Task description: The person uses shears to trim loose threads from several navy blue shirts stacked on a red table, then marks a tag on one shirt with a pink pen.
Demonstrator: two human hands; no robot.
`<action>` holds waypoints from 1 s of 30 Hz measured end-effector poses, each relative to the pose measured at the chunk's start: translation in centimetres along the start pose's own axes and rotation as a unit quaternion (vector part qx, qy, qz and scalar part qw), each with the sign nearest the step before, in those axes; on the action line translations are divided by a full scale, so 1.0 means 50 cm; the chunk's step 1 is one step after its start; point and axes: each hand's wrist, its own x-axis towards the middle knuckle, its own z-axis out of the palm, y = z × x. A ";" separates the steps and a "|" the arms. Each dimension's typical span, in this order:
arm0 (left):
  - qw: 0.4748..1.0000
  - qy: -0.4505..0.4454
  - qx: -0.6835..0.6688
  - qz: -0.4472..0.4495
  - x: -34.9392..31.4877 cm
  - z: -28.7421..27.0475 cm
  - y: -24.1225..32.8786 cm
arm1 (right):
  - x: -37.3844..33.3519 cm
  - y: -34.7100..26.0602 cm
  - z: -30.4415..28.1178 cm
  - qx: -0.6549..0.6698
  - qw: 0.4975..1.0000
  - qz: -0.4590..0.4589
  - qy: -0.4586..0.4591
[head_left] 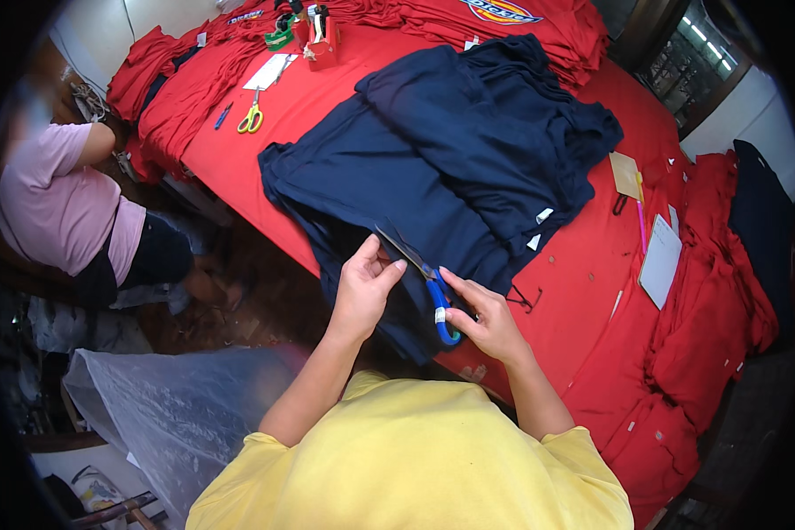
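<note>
My right hand (490, 320) grips a pair of scissors (436, 296) with blue handles and dark blades. The blades point up and to the left and stand slightly apart. Beside them my left hand (362, 291) is closed, its thumb and forefinger pinched together close to the blades. Whatever those fingertips hold is too small to make out. Under and beyond both hands lies a heap of dark navy garments (433, 168), with white labels (533, 241) showing near its right edge. Part of the navy cloth hangs over the table's near edge.
Red cloth covers the table (583, 291). Yellow-handled scissors (251, 119) and a red holder (321, 44) lie beyond. Piled red garments (707, 291) and a white card (660, 262) are at right. A seated person in pink (62, 199) is left, above clear plastic sheeting (177, 415).
</note>
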 end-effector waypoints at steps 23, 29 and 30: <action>0.997 0.036 -0.066 0.020 0.059 -0.107 -0.021 | 0.056 0.010 0.048 0.040 0.997 0.058 -0.016; 0.999 -0.011 -0.045 -0.015 0.056 -0.096 0.034 | 0.095 -0.012 0.057 0.005 1.000 0.025 -0.005; 0.999 -0.009 -0.046 -0.016 0.057 -0.095 0.036 | 0.096 -0.004 0.064 0.023 0.999 0.026 0.007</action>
